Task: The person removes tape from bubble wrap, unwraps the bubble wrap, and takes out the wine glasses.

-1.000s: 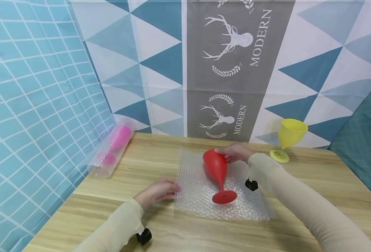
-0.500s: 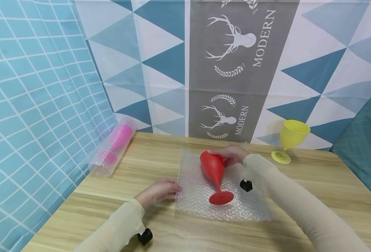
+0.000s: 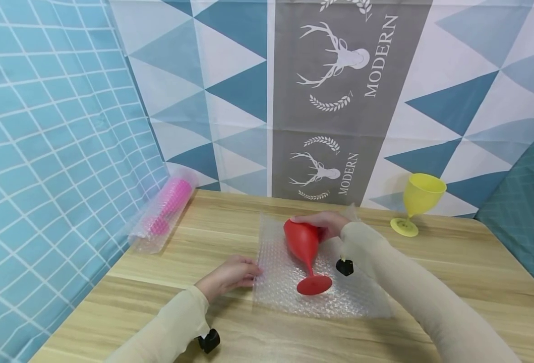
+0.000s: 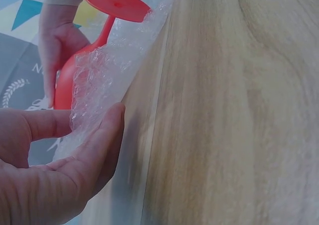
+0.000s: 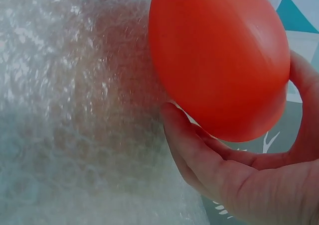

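A red plastic goblet (image 3: 302, 243) lies tilted over a sheet of bubble wrap (image 3: 273, 295), its round foot toward the near side. My right hand (image 3: 328, 222) grips the goblet's bowl near the rim; in the right wrist view the thumb and fingers (image 5: 192, 140) curl round the red bowl (image 5: 219, 60). At the sheet's left edge, my left hand (image 3: 231, 275) pinches the wrap. The left wrist view shows the bubble wrap (image 4: 102, 80) passing between that thumb and the fingers (image 4: 107, 135).
On the wooden table (image 3: 194, 217), a pink goblet rolled in bubble wrap (image 3: 167, 209) lies at the back left against the tiled-pattern cloth (image 3: 58, 151). A yellow goblet (image 3: 423, 194) stands upright at the back right, near the patterned back cloth (image 3: 235, 101).
My right hand has moved the red goblet a little to the left across the bubble wrap. The left hand stays at the sheet's edge.
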A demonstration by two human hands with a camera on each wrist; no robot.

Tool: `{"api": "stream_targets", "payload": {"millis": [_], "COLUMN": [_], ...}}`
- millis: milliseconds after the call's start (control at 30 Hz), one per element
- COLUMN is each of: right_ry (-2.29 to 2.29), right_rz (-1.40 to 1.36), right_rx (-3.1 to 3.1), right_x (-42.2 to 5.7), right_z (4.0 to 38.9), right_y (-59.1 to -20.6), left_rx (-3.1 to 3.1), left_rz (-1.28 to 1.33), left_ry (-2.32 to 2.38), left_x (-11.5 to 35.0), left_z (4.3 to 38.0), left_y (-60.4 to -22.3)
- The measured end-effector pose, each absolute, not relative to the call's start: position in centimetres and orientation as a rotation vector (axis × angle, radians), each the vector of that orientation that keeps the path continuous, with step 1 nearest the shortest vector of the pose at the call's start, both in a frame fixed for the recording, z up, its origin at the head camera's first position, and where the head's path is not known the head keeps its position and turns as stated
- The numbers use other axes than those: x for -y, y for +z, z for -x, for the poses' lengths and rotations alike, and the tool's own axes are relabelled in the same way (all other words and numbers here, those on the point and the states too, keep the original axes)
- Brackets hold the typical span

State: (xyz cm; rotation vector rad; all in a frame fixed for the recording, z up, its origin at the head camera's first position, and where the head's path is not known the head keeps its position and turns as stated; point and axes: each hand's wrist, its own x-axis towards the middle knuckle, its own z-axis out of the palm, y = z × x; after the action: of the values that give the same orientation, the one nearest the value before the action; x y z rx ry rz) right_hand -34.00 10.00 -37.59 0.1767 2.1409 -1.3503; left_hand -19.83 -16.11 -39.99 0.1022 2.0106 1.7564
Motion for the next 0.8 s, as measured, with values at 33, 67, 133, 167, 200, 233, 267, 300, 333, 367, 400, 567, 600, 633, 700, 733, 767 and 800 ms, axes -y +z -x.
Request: {"api": "stream_targets", "payload": {"millis": [33, 67, 133, 167, 200, 233, 267, 300, 333, 367, 400, 567, 600, 633, 700, 733, 767, 800], "right_ry": [-1.368, -1.377, -1.403, -1.427, -1.443, -1.463, -1.47, -1.479, -1.487, -1.486, -1.48, -1.464, -1.468, -1.475, -1.495, -1.5, -1.505, -1.507], "right_rz": [-0.191, -0.196, -0.215, -0.231, -0.24, -0.25, -0.249, -0.255, -0.261, -0.26, -0.251, -0.172, -0.147, -0.132, -0.117, -0.108, -0.099, -0.093], "right_rx": [-2.128, -2.12, -2.089, -2.075, -2.063, -2.055, -2.048, -2.043, -2.04, -2.039, -2.031, -1.993, -1.979, -1.973, -1.966, -1.971, -1.974, -1.986], "right_x": [-10.0, -9.9, -9.8, -9.7, -9.7, -9.6, -9.6, -9.5, -9.5, -9.5, -9.5, -9.7, -9.8, -9.8, -9.9, -9.9, -9.9, -10.0], "right_z": [34.1, 34.0, 33.7, 33.5, 33.2, 32.8, 32.4, 32.0, 31.7, 31.4, 31.1, 30.6, 30.6, 30.6, 30.5, 30.4, 30.3, 30.1], "right_y": [-37.6, -37.5, -37.1, -36.9, -36.6, -36.3, -36.0, -35.7, -35.4, -35.2, -35.0, -34.8, -34.8, -34.7, -34.4, -34.2, -34.0, -33.8], "left_rx": [-2.011, -2.012, -2.018, -2.019, -2.022, -2.025, -2.027, -2.031, -2.034, -2.039, -2.043, -2.054, -2.054, -2.055, -2.059, -2.06, -2.06, -2.058], "left_rz": [-0.104, -0.108, -0.116, -0.117, -0.12, -0.12, -0.12, -0.119, -0.116, -0.112, -0.107, -0.089, -0.089, -0.086, -0.085, -0.088, -0.091, -0.094], "left_ry": [1.756, 1.756, 1.755, 1.755, 1.753, 1.752, 1.75, 1.747, 1.743, 1.739, 1.737, 1.734, 1.735, 1.736, 1.737, 1.738, 1.74, 1.741], "left_x": [16.1, 16.1, 16.1, 16.1, 16.1, 16.1, 16.1, 16.1, 16.1, 16.1, 16.1, 16.0, 15.9, 15.9, 15.9, 15.9, 15.9, 15.8], "left_z": [19.8, 19.9, 19.9, 19.9, 19.9, 19.9, 19.8, 19.8, 19.8, 19.7, 19.7, 19.5, 19.5, 19.5, 19.5, 19.6, 19.6, 19.5], "left_y": [-40.0, -39.9, -39.9, -39.9, -39.9, -39.9, -39.9, -39.9, -39.9, -39.9, -39.9, -39.8, -39.8, -39.8, -39.7, -39.8, -39.8, -39.8]}}
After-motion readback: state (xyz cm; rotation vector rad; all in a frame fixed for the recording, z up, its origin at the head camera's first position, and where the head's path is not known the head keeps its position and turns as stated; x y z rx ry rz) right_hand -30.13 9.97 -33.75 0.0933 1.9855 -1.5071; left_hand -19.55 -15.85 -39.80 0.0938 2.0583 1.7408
